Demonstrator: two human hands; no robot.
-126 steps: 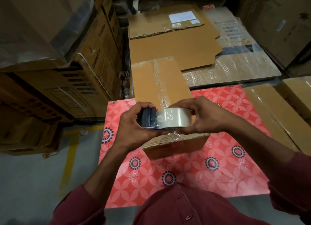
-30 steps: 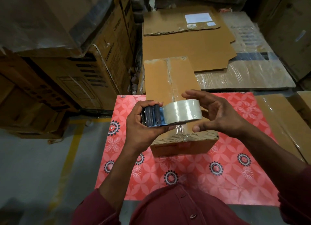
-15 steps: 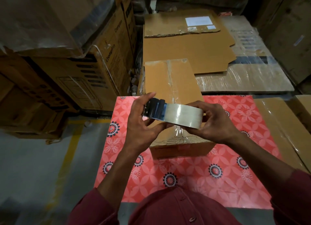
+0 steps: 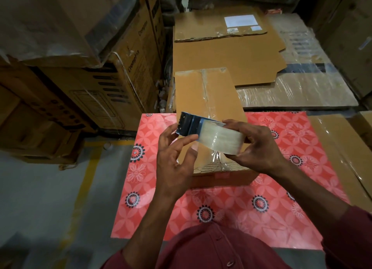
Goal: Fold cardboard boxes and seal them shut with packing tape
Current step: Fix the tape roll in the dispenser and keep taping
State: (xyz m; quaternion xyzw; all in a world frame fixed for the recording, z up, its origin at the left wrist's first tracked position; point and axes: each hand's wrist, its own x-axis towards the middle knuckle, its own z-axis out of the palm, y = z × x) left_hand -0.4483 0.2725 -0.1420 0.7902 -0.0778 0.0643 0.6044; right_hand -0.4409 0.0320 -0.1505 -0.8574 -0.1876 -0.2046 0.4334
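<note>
A closed cardboard box [image 4: 209, 95] lies on the red floral table cover [image 4: 221, 208], with clear tape along its top seam and down its near end. Above the box's near end I hold a roll of clear packing tape [image 4: 221, 139] in a blue dispenser [image 4: 188, 125] with a toothed edge. My right hand [image 4: 259, 148] grips the roll from the right, thumb under it and fingers over the top. My left hand [image 4: 173, 158] pinches the dispenser's lower edge with thumb and fingertips. The hands hide the middle of the box.
Flattened cardboard sheets [image 4: 227, 53] and a plastic-wrapped stack [image 4: 298, 91] lie beyond the box. Large stacked cartons [image 4: 96, 67] stand at the left, more wrapped cartons [image 4: 342, 148] at the right. A grey floor with a yellow line [image 4: 84, 178] runs left of the table.
The roll has tilted, with its dispenser end raised to the left. My left hand went from a full grip on the dispenser to a fingertip pinch. My right hand closed round the roll.
</note>
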